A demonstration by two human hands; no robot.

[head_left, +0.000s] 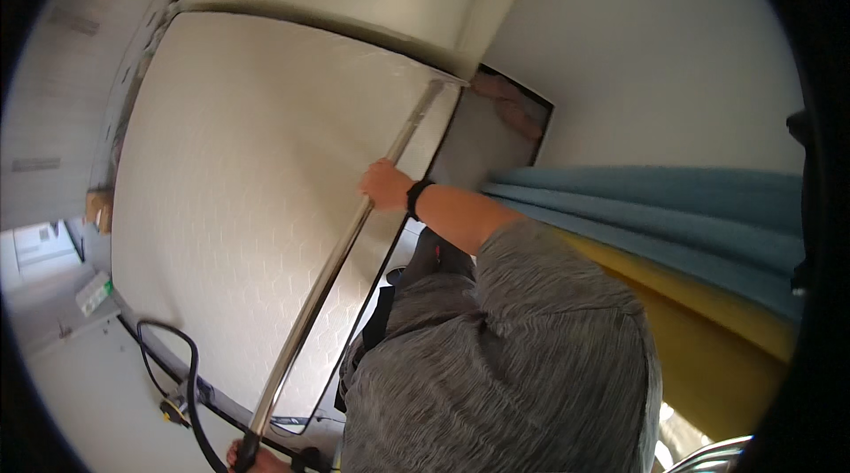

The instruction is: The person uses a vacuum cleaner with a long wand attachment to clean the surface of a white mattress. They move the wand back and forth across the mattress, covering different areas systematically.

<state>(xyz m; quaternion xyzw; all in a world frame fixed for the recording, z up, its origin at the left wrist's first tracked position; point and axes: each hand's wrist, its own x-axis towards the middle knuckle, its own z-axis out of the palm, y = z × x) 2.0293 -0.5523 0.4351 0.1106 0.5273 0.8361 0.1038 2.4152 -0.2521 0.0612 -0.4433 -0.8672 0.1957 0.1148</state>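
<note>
A long shiny metal tube with a black grip, which looks like a vacuum cleaner wand (323, 291), slants over a white quilted mattress (239, 163). My right hand (387, 185), with a black band on the wrist, is wrapped around the middle of the tube. At the lower edge my left hand (252, 457) grips the tube's black end; it is partly cut off by the frame. The far tip of the tube is blurred near the mattress's upper right corner. A black hose (193, 376) curves up beside the left hand.
Blue fabric folds (655, 198) and a yellow panel (708, 331) stand at my right, below a pale wall (655, 48). Beyond the mattress edge lies a pinkish item (509, 105). A brown box (99, 210) and a green-white box (95, 293) sit at the left.
</note>
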